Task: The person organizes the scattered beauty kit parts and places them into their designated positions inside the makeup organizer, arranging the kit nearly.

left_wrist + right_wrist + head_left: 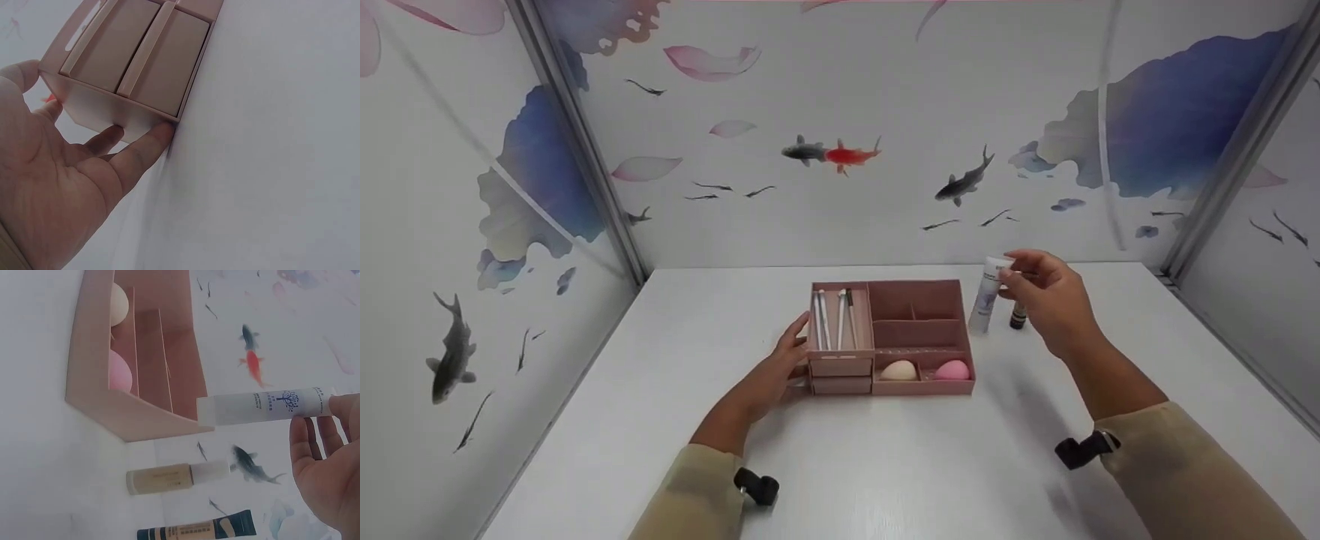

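Observation:
My right hand [1054, 300] pinches a white squeeze tube [988, 289] near its upper end, just right of a pink desk organizer [915, 300]. In the right wrist view a blue tree print shows on the tube, and its white cap overlaps the organizer's side wall. My left hand [769, 375] rests against the organizer's left side, fingers extended and spread, fingertips on the panel in the left wrist view. Two drawers [169, 62] face the front on that side. Several slim pens or brushes [841, 319] lie in the upper left tray.
A cream egg-shaped sponge [898, 370] and a pink one [952, 370] sit in the organizer's front compartments. Right of it stand a beige bottle [163, 479] with a clear cap and a dark-capped beige tube [194, 530]. Printed walls [840, 210] bound the white table [840, 465].

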### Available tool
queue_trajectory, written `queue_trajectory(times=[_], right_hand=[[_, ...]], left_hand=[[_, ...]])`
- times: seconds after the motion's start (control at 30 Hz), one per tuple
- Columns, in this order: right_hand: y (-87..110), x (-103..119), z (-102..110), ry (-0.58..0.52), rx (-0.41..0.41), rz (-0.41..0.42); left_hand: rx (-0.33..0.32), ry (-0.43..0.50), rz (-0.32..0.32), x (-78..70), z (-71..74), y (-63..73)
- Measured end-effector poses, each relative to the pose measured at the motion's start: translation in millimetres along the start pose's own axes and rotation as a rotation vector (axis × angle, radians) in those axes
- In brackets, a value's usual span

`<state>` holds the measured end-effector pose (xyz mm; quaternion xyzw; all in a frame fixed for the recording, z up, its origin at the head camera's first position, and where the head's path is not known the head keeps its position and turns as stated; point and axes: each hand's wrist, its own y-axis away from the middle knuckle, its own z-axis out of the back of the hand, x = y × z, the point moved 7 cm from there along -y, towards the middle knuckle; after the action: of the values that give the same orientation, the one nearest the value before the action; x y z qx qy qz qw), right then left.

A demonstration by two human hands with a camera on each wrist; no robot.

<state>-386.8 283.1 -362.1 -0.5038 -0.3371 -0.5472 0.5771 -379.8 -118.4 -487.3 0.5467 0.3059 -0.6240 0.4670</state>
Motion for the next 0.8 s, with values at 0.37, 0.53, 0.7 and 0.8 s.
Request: queue_trajectory(times=[0.37, 0.53, 0.7, 0.8], right_hand=[[-8.1, 11, -36, -0.104, 0.064, 0.064], [-21.0, 16, -52, -0.135, 0.074, 0.055], [-35.3, 24, -68, -0.138, 0.081, 0.054], [-44.0, 26, -78, -0.15, 0.095, 0.048]], left_hand=[[0.016, 0.035, -0.009, -2.3, -3.9, 0.3], [0.012, 0.045, -0.013, -2.9, -4.4, -0.7], [0.004, 0.044, -0.002, -2.8, -4.1, -0.1], [-0.001, 0.034, 0.002, -3.2, -4.1, -0.7]])
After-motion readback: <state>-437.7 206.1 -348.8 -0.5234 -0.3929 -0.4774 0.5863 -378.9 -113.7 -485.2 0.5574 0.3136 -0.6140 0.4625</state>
